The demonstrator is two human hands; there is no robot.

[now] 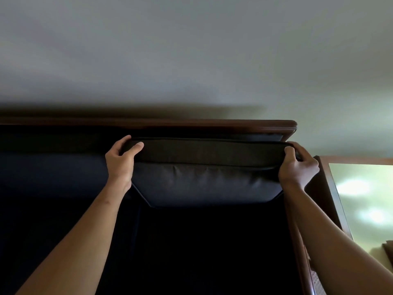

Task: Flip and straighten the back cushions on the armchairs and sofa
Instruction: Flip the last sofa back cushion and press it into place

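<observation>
Plain pale wall (191, 50) at twelve o'clock above the dark wooden sofa rail (212, 124); my left hand (122, 161) and right hand (297, 165) grasp the dark fabric back cushion (204, 179).

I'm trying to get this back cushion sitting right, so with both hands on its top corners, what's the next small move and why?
Probably ease the back cushion down and back toward the wooden top rail. The left hand and right hand each grip a top corner, its top edge leans away from the rail, and its lower edge seems to hang above the dark seat, so it doesn't look settled.
</observation>
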